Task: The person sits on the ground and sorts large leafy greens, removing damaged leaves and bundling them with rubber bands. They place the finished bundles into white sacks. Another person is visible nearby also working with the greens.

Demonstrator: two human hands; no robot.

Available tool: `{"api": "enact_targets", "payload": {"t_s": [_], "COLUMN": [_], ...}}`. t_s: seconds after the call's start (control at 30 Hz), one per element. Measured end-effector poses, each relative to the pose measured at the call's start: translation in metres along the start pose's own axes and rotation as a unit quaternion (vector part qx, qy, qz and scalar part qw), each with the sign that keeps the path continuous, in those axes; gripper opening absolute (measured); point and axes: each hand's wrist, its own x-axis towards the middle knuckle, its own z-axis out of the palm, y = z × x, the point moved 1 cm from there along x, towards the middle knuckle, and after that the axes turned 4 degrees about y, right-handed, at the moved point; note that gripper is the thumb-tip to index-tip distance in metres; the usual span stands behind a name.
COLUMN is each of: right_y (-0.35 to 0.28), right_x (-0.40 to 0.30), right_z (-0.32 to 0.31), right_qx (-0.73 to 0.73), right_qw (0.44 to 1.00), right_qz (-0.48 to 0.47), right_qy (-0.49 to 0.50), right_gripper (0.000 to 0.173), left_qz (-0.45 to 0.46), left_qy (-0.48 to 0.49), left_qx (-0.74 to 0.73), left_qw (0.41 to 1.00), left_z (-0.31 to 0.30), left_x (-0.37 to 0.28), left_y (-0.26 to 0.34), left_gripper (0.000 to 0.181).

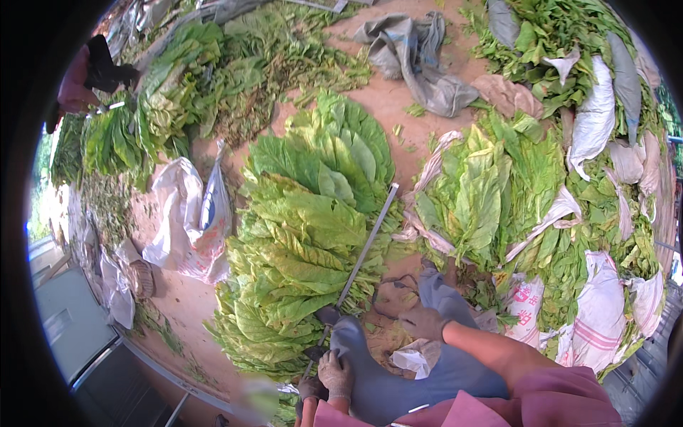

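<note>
My left hand (pixel 335 376), in a light knit glove, is beside my left knee at the lower end of a long metal rod (pixel 368 250). Its fingers are partly hidden, so their grip cannot be made out. Just left of it a darker gloved hand (pixel 314 388) shows; whose it is cannot be told. My right hand (pixel 426 323), in a grey-brown glove, is between my legs, close to a dark cord (pixel 376 299); whether it holds the cord is unclear. The rod slants along the right edge of a long pile of big green-yellow leaves (pixel 299 229), probably tobacco.
Tied leaf bundles (pixel 469 192) and white woven sacks (pixel 600 309) crowd the right side. A grey cloth (pixel 421 64) and loose leaves (pixel 256 58) lie on the earth-coloured floor ahead. A white sack (pixel 187 229) lies left. Another person (pixel 80 80) is at far left.
</note>
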Motion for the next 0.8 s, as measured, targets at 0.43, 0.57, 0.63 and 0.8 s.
{"api": "enact_targets", "payload": {"t_s": [0.43, 0.57, 0.63, 0.8], "right_y": [0.102, 0.123, 0.096, 0.156], "right_x": [-0.175, -0.187, -0.194, -0.233], "right_z": [-0.27, -0.264, -0.257, -0.175], "right_qx": [0.028, 0.089, 0.119, -0.037], "right_qw": [0.944, 0.934, 0.936, 0.982], "right_qz": [0.225, 0.229, 0.238, 0.063], "right_qy": [0.24, 0.258, 0.229, 0.172], "right_gripper": [0.032, 0.031, 0.028, 0.027], "left_qz": [0.086, 0.097, 0.054, -0.081], "left_qy": [0.091, 0.056, 0.05, 0.008], "left_qx": [-0.162, -0.119, -0.133, -0.291], "left_qw": [0.979, 0.987, 0.988, 0.953], "left_z": [-0.161, -0.157, -0.154, -0.165], "left_x": [0.011, 0.021, 0.025, 0.025], "left_y": [0.181, 0.163, 0.131, 0.136], "left_gripper": [0.019, 0.019, 0.021, 0.024]}}
